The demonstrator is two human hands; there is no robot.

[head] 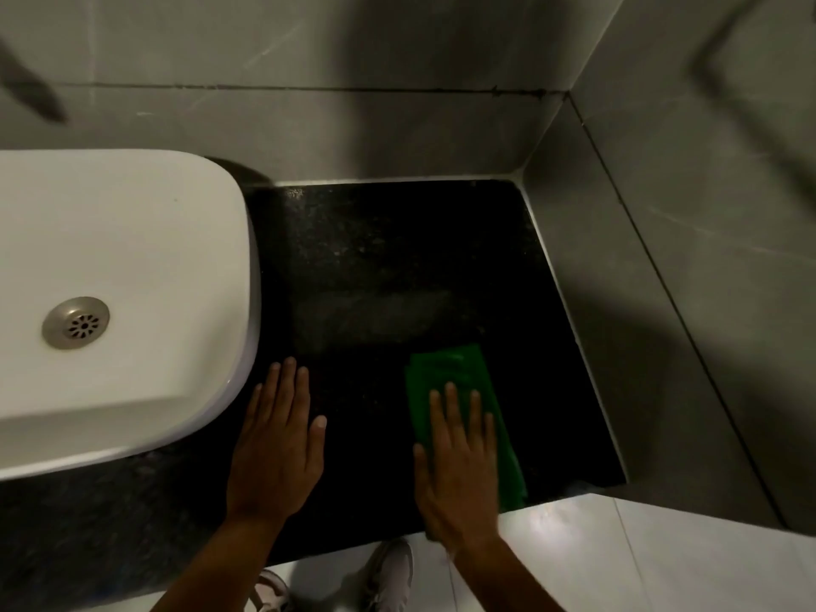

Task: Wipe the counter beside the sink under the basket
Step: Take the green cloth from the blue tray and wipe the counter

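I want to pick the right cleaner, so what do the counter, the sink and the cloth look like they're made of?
Counter: probably polished dark stone such as granite, black with fine pale speckles. Sink: looks like glazed white ceramic, smooth and glossy with highlights along its rim. Cloth: soft green fabric, maybe microfibre, folded flat under the right hand.

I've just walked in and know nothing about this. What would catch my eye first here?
The bright green cloth stands out most, pressed flat under the right hand on the black speckled counter. The left hand rests flat on the counter beside it, close to the large white sink with its metal drain at the left. Grey tiled walls close in the corner.
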